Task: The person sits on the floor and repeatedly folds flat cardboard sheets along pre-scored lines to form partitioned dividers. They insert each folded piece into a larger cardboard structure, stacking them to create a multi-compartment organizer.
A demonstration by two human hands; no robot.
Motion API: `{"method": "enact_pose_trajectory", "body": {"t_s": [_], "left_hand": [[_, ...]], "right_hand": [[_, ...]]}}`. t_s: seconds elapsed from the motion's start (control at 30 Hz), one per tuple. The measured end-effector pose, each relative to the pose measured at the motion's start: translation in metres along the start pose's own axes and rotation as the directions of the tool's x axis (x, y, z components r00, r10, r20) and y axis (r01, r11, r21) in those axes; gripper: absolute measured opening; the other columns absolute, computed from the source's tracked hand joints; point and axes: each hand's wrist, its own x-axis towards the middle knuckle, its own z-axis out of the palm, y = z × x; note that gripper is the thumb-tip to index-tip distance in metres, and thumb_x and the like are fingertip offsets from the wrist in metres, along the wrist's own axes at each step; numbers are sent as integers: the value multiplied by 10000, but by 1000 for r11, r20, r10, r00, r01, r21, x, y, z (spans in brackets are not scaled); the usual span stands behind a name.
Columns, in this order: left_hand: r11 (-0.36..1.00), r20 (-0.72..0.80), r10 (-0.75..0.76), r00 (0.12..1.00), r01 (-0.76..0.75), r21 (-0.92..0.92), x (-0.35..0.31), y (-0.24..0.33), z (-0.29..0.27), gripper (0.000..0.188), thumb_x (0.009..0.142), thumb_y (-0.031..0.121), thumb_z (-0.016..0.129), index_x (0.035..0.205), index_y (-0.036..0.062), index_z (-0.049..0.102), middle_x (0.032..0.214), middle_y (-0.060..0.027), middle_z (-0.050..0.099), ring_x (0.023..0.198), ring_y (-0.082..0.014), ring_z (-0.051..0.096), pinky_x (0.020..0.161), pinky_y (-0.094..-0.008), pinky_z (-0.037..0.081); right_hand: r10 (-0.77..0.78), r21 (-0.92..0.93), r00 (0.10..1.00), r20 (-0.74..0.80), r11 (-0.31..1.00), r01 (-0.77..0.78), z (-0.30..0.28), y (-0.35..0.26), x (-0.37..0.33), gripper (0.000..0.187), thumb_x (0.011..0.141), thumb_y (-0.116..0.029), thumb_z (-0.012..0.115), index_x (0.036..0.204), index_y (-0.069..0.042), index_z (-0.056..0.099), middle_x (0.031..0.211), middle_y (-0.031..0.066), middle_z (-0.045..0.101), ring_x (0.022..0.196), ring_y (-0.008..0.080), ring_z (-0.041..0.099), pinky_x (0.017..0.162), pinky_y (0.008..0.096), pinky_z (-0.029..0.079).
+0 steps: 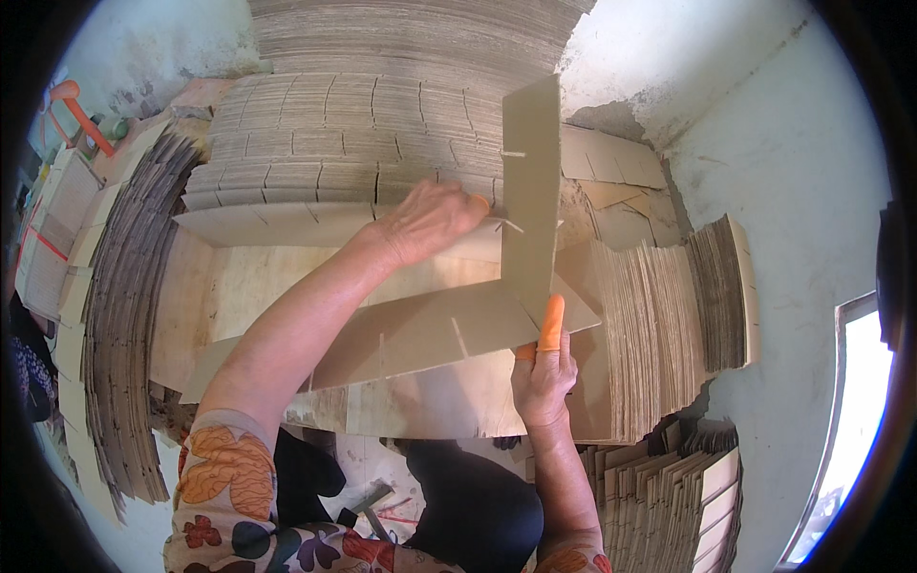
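Head view: over the pale wooden surface, the right hand pinches a slotted brown cardboard strip meeting an upright brown cardboard panel; near the surface's far edge, the left hand curls its fingers, grip unclear.

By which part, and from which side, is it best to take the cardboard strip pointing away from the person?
Probably pinch the cardboard strip by its right edge, coming from the right: that edge looks uncut, whereas slots enter its left edge, and the left hand is on that side.
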Motion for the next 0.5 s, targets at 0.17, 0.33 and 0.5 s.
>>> {"method": "enact_pose_trajectory", "body": {"t_s": [0.17,0.33,0.5], "left_hand": [[993,-41,89,995,-92,-68,-4,11,-11,62,752,50,576,784,37,525,640,-99,558,739,-254,610,575,-368,513],[949,-105,124,987,-148,-279,-11,45,-33,95,746,44,594,819,32,534,679,-89,558,730,-247,592,574,-373,504],[729,256,-280,925,379,-570,3,34,-55,282,723,116,735,907,3,554,769,-110,601,825,-239,588,624,-369,505]], "right_hand": [[9,-18,999,43,1000,-8,-2,-2,-2,777,694,135,531,1433,-5,337,974,168,609,678,291,625,592,343,524],[69,-39,984,162,997,-63,7,8,-12,746,737,74,555,1438,0,311,1076,197,588,634,311,615,541,361,532],[46,-20,997,66,999,-45,1,5,-19,773,694,125,538,1429,2,333,1011,193,602,671,310,628,565,358,526]]}}
